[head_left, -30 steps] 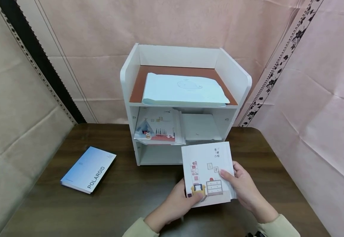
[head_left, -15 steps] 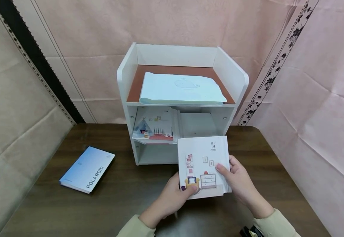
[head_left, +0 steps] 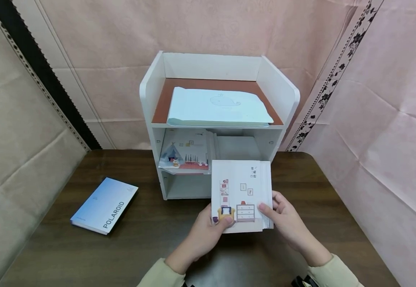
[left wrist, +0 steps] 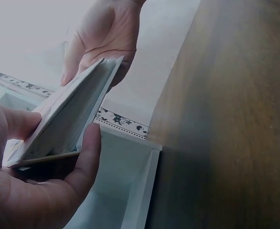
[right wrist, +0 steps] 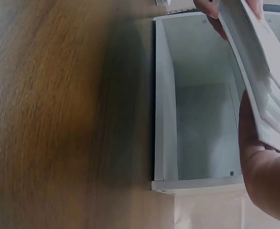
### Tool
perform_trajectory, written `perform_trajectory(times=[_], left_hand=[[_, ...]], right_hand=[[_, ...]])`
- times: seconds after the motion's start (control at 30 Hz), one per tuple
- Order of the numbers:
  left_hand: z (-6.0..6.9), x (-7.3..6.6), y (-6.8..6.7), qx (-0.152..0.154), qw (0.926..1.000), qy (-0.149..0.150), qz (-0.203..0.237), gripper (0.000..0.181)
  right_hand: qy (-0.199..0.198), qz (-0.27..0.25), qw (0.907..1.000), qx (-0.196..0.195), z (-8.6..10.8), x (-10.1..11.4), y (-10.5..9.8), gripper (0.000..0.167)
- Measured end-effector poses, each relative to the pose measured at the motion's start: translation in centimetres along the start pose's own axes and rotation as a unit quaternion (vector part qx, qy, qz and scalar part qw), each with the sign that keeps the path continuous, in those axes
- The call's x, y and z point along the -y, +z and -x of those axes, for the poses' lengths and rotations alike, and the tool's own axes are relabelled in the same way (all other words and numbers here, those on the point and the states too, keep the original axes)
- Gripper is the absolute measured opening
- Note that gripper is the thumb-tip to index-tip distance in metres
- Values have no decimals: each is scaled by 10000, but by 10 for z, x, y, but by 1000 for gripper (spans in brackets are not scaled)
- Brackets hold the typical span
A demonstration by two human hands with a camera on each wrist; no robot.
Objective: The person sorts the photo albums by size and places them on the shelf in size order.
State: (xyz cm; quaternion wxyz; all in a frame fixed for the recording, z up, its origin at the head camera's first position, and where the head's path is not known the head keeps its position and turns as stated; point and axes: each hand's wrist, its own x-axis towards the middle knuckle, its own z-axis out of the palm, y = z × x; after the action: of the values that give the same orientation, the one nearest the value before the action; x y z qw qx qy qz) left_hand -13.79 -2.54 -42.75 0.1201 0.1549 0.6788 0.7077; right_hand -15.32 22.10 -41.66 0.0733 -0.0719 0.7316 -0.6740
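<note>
In front of the white shelf unit [head_left: 211, 65], above the brown tabletop [head_left: 104, 259], you hold a white booklet [head_left: 236, 187] between your two hands, its printed cover facing up. Your left hand [head_left: 203, 233] grips the lower left corner, the thumb lying on the cover near a drawn yellow armchair and the fingers passing beneath. Your right hand [head_left: 287, 218] pinches the right edge, its thumb on the face beside a drawn chest of drawers. The hands are apart from each other, on opposite sides of the same thing. Along the right side, several white edges show in a stepped row; in the left wrist view, the booklet appears as a wedge, its covers spread at one end. Seen from the head, it overlaps part of the unit's middle and lowest levels.

On the unit's top level, note a pale sheet [head_left: 215, 111] bearing a faint whale outline, resting on a reddish-brown board [head_left: 211, 83]. On the middle level, to your left, lies a booklet with a tent picture [head_left: 186, 149]; beside it, a plain white item [head_left: 238, 147] is partly hidden. Well to your left, a blue book [head_left: 104, 205] marked POLAROID lies aslant on the tabletop. Pinkish cloth [head_left: 211, 24] hangs behind.
</note>
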Motion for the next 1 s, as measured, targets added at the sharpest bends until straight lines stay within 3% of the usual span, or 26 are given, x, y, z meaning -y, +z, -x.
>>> perform_trajectory(times=[0.37, 0.53, 0.67, 0.8, 1.0], left_hand=[[-3, -6, -2, -209, 9998, 45, 63, 39], [-5, -9, -4, -325, 9992, 225, 3, 37], [-4, -9, -6, -429, 9990, 150, -8, 38], [-4, -8, -7, -509, 9986, 28, 138, 40], [-9, -11, -6, -586, 9971, 152, 465, 41]], right_hand=[[-234, 39, 9995, 210, -2, 5, 1, 55], [-345, -51, 9990, 296, -4, 7, 3, 55], [-345, -78, 9987, 363, -5, 8, 5, 55], [-310, -14, 9990, 333, -7, 9, 6, 56], [-264, -65, 9992, 282, -9, 10, 7, 57]])
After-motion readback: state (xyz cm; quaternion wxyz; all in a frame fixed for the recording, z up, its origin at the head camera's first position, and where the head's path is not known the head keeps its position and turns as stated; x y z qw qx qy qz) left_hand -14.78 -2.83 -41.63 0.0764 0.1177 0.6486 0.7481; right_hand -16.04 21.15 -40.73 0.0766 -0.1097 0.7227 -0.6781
